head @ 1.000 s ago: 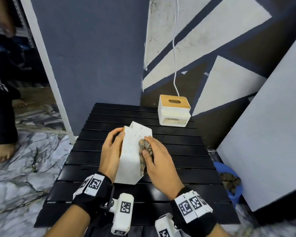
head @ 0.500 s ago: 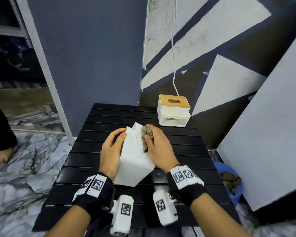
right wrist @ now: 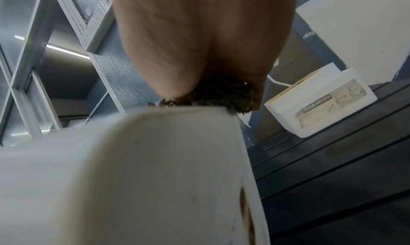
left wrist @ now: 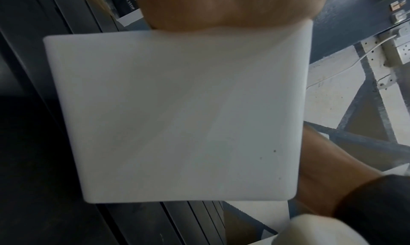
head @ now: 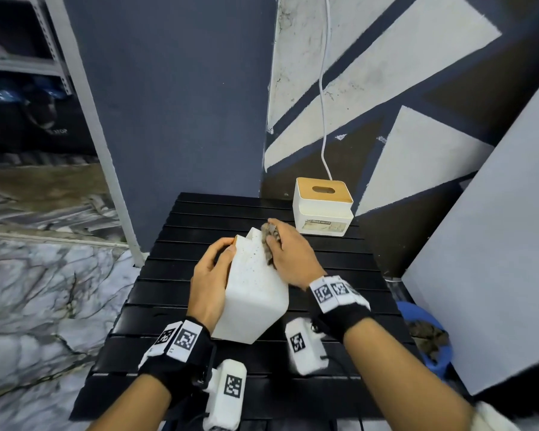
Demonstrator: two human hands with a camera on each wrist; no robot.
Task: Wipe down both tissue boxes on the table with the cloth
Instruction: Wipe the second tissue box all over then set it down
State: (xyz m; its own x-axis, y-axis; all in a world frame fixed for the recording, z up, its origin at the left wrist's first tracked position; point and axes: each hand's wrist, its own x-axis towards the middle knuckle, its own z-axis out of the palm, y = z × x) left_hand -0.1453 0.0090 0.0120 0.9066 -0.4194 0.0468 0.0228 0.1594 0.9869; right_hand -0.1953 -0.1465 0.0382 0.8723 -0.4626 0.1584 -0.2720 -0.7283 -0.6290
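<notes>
A white tissue box [head: 255, 290] stands tipped on end in the middle of the black slatted table [head: 339, 269]. My left hand [head: 213, 275] grips its left side, and the box's flat white face [left wrist: 177, 117] fills the left wrist view. My right hand [head: 288, 255] holds a dark brownish cloth [head: 269, 241] and presses it against the box's far upper right edge; the right wrist view shows the cloth [right wrist: 224, 94] bunched under the fingers on the box [right wrist: 144, 170]. A second white tissue box [head: 322, 211] with a wooden lid sits upright at the table's far right.
A white cable [head: 324, 104] hangs down the painted wall behind the second box [right wrist: 321, 105]. A large grey board [head: 495, 259] leans at the right. A blue bucket [head: 430, 337] with rags sits on the floor beside the table. Marble floor lies to the left.
My right hand has slid the cloth up along the box's right face from its middle to the far top edge. The left hand has kept its grip.
</notes>
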